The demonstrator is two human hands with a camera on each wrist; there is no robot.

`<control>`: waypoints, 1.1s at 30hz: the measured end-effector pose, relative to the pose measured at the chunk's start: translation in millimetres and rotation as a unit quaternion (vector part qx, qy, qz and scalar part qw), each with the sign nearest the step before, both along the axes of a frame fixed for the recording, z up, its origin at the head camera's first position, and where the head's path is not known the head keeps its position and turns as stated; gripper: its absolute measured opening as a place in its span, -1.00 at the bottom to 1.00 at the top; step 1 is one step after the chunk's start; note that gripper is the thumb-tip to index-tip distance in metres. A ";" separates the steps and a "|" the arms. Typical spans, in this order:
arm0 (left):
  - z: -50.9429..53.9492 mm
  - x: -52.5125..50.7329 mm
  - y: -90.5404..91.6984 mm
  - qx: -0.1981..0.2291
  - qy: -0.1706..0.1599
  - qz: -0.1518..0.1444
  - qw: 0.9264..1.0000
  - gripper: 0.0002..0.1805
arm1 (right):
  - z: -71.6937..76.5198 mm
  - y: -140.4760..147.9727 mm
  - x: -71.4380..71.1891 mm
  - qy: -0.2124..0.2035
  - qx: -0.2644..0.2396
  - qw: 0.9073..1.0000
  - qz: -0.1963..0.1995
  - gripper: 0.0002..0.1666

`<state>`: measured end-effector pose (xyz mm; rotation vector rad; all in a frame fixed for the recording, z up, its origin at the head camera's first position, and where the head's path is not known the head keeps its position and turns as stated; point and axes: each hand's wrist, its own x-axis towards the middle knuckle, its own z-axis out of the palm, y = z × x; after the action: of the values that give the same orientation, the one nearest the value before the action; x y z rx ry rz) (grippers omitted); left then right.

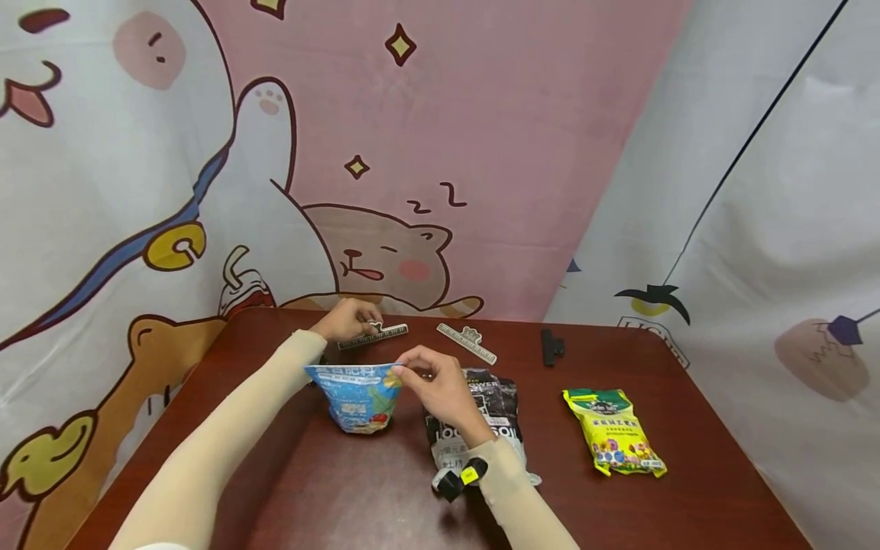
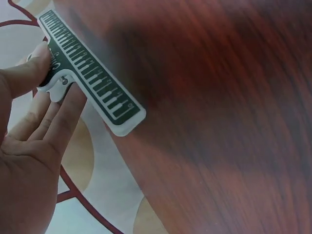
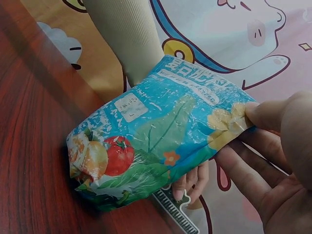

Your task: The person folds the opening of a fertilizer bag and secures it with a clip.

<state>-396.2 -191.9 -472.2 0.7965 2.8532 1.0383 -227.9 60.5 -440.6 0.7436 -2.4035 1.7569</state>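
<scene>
My left hand (image 1: 349, 319) pinches the handle of a dark green and white clip (image 2: 92, 73) with a piano-key pattern, near the table's far edge. In the left wrist view the thumb is on top of the clip's handle, with fingers beneath. My right hand (image 1: 440, 386) pinches the top right corner of a blue bag (image 1: 357, 397) printed with vegetables and a yellow flower. In the right wrist view the thumb lies on the front of that bag (image 3: 151, 131), the fingers behind it. The bag stands upright, its top edge drawn fairly straight.
Right of the blue bag lies a black and grey soil bag (image 1: 505, 412), partly behind my right forearm. A second piano-key clip (image 1: 467, 342) and a black clip (image 1: 548, 347) lie at the back. A yellow and green packet (image 1: 614, 433) rests on the brown table (image 1: 357, 504) at right.
</scene>
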 end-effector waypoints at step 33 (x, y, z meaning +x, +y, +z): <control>54.6 36.2 -16.1 0.069 -0.040 0.075 0.994 -0.77 | 0.2 0.0 -0.5 -0.007 -0.037 0.999 0.009 -0.88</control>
<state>-360.0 -208.0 -417.6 0.5373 2.8353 1.2671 -228.4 60.5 -440.4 0.7488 -2.3331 1.8515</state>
